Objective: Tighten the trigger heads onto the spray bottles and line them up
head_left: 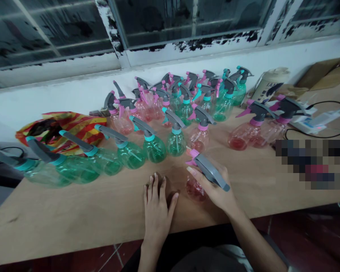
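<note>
A: One set of fingers (200, 178) is doing the gripping, isn't it?

B: Yes, those of the right hand (222, 194) are clasping the upper part of a pink-collared spray bottle (197, 192), just under its head; the pink nozzle (194, 153) is facing away from the person and the grey lever (212, 172) is slanting back over the hand

A: What is the left hand (157, 206) doing?

B: It is lying palm down on the tabletop (102, 211), just beside the bottle, its fingers spreading apart and holding nothing

A: Which step are we seeing, then?

B: I'm judging it as the handling of this one bottle at the near side of the tabletop; whether its base is touching the wood or hovering just over it, I'm not managing to tell

A: And what is the next move calling for?

B: A steady grip and a level bottle, I'm thinking, because a teal-collared bottle (176, 144) and another pink-collared bottle (198, 139) are standing just beyond, and a careless push forward would be risking a knock

A: What is standing farther out?

B: More teal-collared bottles (132, 155) are forming a row off to the left, two pink-collared ones (239, 138) are standing to the right, and a crowd of mixed bottles (185, 111) is filling the strip by the wall (59, 98)
</note>
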The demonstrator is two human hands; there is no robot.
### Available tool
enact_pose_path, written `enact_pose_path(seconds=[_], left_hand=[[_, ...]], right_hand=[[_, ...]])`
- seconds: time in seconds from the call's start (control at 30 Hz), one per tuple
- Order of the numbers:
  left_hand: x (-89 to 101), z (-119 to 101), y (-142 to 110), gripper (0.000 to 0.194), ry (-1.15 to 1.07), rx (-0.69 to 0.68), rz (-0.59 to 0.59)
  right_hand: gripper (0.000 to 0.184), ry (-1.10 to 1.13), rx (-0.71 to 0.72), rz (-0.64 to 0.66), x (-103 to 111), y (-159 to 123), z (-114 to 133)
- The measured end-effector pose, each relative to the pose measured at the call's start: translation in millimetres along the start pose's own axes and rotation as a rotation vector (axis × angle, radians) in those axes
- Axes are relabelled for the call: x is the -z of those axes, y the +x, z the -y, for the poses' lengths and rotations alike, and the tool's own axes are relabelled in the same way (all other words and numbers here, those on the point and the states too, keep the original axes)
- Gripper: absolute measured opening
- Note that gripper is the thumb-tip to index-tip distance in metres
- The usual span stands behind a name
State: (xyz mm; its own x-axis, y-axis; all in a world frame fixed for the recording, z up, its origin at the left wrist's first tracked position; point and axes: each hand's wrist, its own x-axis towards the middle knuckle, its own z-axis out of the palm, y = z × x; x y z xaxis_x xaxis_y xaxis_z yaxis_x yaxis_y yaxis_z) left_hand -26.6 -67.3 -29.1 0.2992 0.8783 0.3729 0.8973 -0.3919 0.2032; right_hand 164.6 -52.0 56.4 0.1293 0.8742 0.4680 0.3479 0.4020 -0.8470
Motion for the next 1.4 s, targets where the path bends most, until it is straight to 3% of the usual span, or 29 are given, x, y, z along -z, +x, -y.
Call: enact_pose_path(seconds=[0.43,1.1,1.2,1.4], left_hand=[[-1.3,0.3,0.1,0.053,0.013,-0.008,-0.011],[-0.8,1.0,-0.1,0.053,0.009,-0.004,0.000],[-0.6,0.3,0.2,0.053,0.014,-0.005,-0.004],[-0.3,-0.6,0.2,0.052,0.018,-0.007,-0.007]], right_hand=[[0.016,0.040,-0.016,0.046,-0.2,0.9,0.6],[0.006,0.010,0.011,0.008,-2.5,0.4,2.1],[0.015,0.021,0.011,0.025,-0.9,-0.3,1.6],[0.014,-0.004,0.006,-0.004,-0.7,-0.6,2.2]])
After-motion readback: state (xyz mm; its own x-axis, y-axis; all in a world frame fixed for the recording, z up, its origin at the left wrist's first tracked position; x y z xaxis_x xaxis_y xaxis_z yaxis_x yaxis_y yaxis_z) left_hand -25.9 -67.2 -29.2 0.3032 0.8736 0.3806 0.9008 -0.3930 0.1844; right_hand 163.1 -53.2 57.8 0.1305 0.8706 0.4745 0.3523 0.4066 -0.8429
